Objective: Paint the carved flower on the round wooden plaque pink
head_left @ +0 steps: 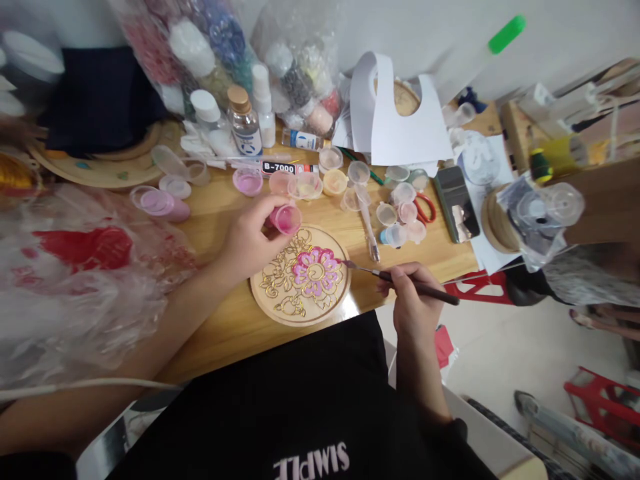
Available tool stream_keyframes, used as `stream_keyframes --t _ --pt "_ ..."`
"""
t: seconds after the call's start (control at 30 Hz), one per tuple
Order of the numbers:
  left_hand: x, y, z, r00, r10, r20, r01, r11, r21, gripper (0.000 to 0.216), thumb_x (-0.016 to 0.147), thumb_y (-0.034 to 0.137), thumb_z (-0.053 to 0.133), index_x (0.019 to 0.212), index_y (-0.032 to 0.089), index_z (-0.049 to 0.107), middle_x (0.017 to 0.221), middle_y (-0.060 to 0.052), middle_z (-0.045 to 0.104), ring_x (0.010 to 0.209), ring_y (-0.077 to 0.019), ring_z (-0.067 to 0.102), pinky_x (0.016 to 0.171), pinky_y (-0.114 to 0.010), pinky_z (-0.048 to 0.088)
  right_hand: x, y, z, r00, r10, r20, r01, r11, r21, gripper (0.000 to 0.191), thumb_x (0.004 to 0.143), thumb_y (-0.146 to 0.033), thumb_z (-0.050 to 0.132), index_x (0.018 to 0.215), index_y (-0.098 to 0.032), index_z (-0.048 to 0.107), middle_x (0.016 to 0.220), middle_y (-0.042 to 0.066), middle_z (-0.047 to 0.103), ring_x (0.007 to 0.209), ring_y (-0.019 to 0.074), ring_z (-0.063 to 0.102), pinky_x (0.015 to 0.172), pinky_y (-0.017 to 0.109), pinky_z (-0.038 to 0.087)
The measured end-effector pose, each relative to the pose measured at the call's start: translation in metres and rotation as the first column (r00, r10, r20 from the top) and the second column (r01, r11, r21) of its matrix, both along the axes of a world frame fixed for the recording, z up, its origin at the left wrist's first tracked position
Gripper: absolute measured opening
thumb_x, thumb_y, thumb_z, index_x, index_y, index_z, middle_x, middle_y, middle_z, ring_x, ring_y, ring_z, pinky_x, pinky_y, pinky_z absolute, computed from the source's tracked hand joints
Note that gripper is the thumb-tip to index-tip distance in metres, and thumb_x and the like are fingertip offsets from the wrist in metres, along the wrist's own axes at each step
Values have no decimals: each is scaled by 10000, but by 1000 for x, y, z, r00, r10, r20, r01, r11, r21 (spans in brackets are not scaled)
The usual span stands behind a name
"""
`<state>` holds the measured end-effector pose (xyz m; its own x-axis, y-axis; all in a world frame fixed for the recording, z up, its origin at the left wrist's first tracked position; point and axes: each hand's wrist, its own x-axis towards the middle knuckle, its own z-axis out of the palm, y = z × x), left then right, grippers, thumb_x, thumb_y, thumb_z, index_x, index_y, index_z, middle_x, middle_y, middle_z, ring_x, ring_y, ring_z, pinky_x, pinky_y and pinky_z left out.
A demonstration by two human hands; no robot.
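Observation:
My left hand (257, 233) is closed around a small plastic cup of pink paint (289, 219), tipped toward me above the far edge of a round wooden board (265, 303). Gold raised outlines of flowers and leaves cover the board, and the large flower (316, 271) is coloured in pink and lilac. Between the fingers of my right hand (413, 300) is a dark-handled tool with a thin metal neck, which looks like a palette knife (425, 288). Its pink-smeared tip is at the flower's right edge; whether it touches the board I cannot tell.
Several small paint cups (335, 181) stand behind the board, beside a B-7000 glue tube (287, 167). Red-handled scissors (425, 209) and a phone (457, 203) lie to the right. Clear plastic bags (90, 300) cover the left side. Bottles (245, 123) line the back.

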<state>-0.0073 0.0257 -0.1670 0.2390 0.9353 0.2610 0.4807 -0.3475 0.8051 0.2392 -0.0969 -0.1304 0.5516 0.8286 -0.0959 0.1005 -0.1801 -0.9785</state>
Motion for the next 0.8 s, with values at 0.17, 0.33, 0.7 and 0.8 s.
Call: stream_keyframes --t 0.17,0.33,0.7,0.8 --pt "0 -1 -1 1000 0 6 0 1000 6 195 843 165 756 1025 220 717 995 -38 796 865 -193 737 792 -285 635 -2 2 1 1000 13 -2 -13 999 32 216 815 -340 838 693 -218 709 594 -22 710 505 134 627 490 257 513" --pt "0 -1 -2 1000 9 -13 -9 1000 12 190 848 186 754 1031 222 714 990 -40 793 868 -194 729 769 -278 621 -3 2 1 1000 24 11 -24 999 21 220 825 -342 838 695 -218 712 601 -19 715 502 133 630 492 262 519" --pt "0 0 -1 1000 -7 12 7 1000 11 193 842 159 759 1020 219 718 1007 -44 799 865 -195 739 792 -286 628 1 -2 1 1000 3 -4 -3 1000 6 210 798 -307 843 672 -219 700 572 -33 700 475 132 629 468 253 505" --pt "0 0 -1 1000 -6 24 6 1000 24 193 841 155 757 1022 214 719 996 -44 800 854 -194 738 787 -288 627 0 -1 2 1000 19 20 -19 1000 7 218 818 -327 824 680 -221 692 569 -32 695 478 136 630 473 261 504"
